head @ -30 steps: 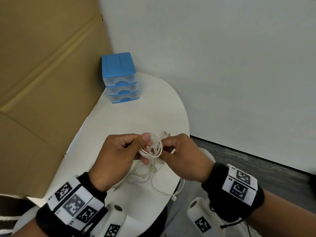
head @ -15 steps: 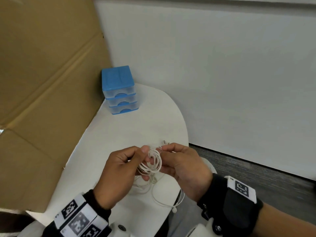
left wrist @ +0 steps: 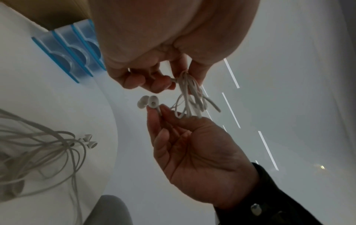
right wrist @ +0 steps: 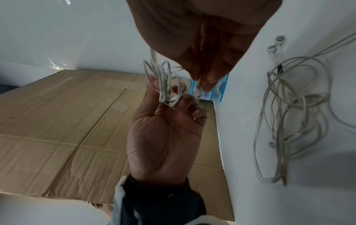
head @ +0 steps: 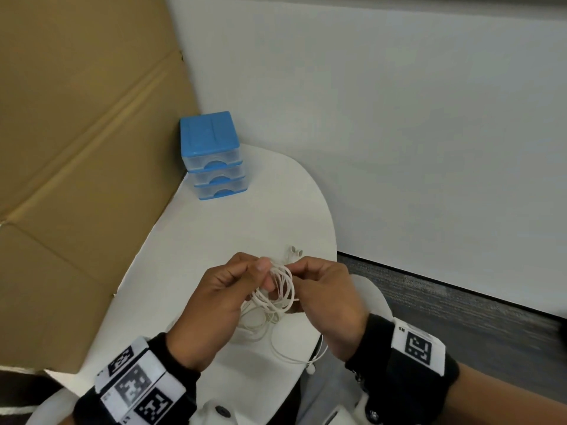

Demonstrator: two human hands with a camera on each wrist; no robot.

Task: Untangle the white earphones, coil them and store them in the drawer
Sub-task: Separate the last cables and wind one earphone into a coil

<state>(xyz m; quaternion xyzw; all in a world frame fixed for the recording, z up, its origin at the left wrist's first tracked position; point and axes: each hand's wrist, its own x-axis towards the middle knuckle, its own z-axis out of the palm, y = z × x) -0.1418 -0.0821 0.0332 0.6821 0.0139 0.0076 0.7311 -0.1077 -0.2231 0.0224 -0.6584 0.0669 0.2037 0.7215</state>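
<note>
Both grips pinch earphone coil [head: 280,286] above white table [head: 221,237]; cardboard [head: 76,148] left.

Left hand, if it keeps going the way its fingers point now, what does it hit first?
Likely the right hand: the left hand points across at it, with only the coiled white earphones between them. Depth offset is unclear.

earbuds [head: 295,251] now free of right hand [head: 329,297] (slightly)
</note>
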